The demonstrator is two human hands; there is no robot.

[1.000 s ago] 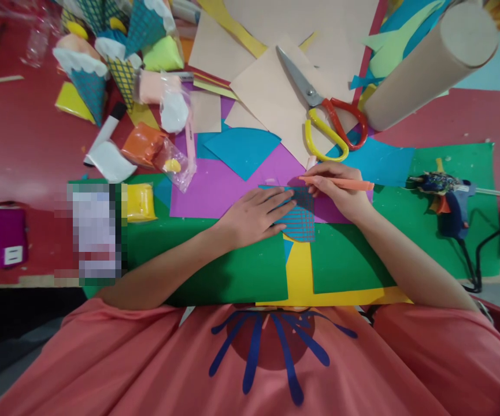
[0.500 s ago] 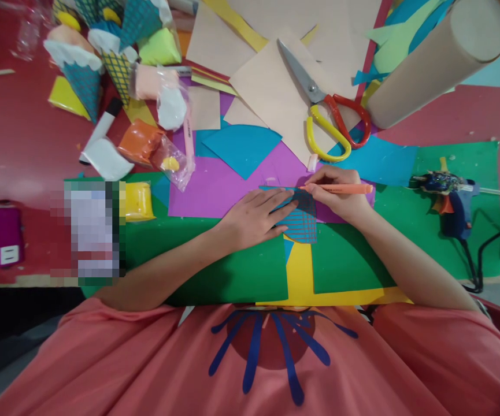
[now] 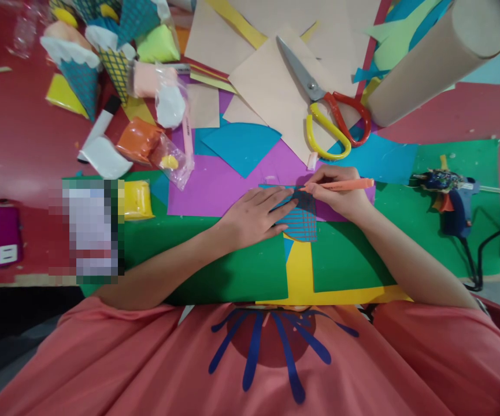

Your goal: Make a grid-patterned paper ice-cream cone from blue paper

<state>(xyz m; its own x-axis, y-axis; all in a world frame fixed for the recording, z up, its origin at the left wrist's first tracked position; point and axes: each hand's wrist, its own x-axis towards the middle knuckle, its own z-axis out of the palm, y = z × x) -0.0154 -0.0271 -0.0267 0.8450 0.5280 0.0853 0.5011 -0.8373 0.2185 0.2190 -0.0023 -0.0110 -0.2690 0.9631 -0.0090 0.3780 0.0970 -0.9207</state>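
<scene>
A blue paper piece [image 3: 302,224] with a grid of dark lines lies in front of me, its curved edge toward me. My left hand [image 3: 254,216] rests flat on its left part, fingers spread, palm down. My right hand [image 3: 339,190] is closed round an orange marker [image 3: 354,184], whose tip touches the paper's upper edge. Beneath the piece are purple paper [image 3: 197,190] and green sheets [image 3: 354,254]. A plain blue fan-shaped piece [image 3: 243,144] lies just beyond my left hand.
Scissors [image 3: 313,89] with red and yellow handles lie beyond my right hand. A paper roll [image 3: 432,69] is at the back right, a glue gun [image 3: 458,208] at the right. Decorated paper cones [image 3: 78,78], clay packets [image 3: 139,140] and a black-and-white marker [image 3: 102,124] are at the left.
The rear end of the orange marker has risen slightly in view, with its tip still at the paper's upper edge. The left hand stays in place.
</scene>
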